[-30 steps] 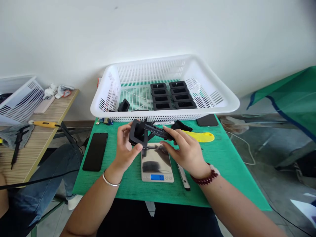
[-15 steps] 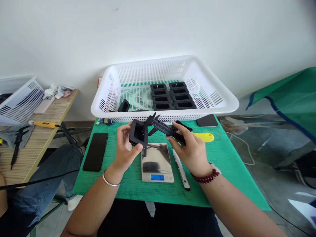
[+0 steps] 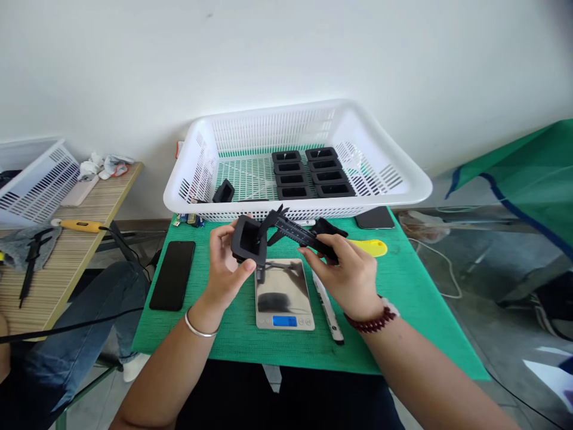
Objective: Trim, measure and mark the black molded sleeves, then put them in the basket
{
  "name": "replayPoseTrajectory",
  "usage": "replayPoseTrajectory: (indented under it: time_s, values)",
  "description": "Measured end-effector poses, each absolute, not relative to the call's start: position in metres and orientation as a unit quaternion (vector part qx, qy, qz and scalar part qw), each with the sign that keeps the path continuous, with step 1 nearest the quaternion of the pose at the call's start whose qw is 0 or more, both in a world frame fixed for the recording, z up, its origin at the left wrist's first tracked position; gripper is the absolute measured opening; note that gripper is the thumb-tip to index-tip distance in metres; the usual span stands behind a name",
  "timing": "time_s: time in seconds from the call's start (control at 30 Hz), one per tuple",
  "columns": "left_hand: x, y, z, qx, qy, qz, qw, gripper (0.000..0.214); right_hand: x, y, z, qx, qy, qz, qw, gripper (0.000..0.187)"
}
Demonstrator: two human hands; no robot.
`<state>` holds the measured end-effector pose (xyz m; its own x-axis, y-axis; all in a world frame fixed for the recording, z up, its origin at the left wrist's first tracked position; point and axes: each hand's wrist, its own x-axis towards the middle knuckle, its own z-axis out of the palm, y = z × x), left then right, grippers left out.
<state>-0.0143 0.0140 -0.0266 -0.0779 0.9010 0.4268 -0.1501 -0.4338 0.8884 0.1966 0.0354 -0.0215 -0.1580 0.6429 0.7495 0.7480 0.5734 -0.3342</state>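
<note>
- Head view: left hand [image 3: 224, 269] grips black frame [image 3: 248, 240] above the scale [image 3: 283, 292].
- At 3 o'clock, right hand [image 3: 349, 272] clasps caliper [image 3: 298, 232]; long axis 10-to-4 o'clock, tip just beside the frame.

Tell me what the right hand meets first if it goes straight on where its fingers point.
Probably the black frame part in the left hand: the right hand and its caliper point up-left at it.
</note>
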Motion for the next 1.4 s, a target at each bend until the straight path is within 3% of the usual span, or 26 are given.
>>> replayPoseTrajectory:
  time_s: [0.23, 0.53, 1.4]
  values:
    - [-0.016, 0.016, -0.033, 0.520, 0.341, 0.663, 0.417, 0.055, 0.196, 0.037, -0.018, -0.466, -0.741, -0.080, 0.477, 0.017]
    - [-0.016, 0.023, -0.024, 0.363, 0.403, 0.659, 0.521, 0.064, 0.198, 0.040, -0.020, -0.435, -0.761, -0.071, 0.477, 0.015]
    - [-0.014, 0.019, -0.032, 0.392, 0.433, 0.643, 0.495, 0.065, 0.201, 0.039, -0.021, -0.424, -0.766, -0.100, 0.473, 0.023]
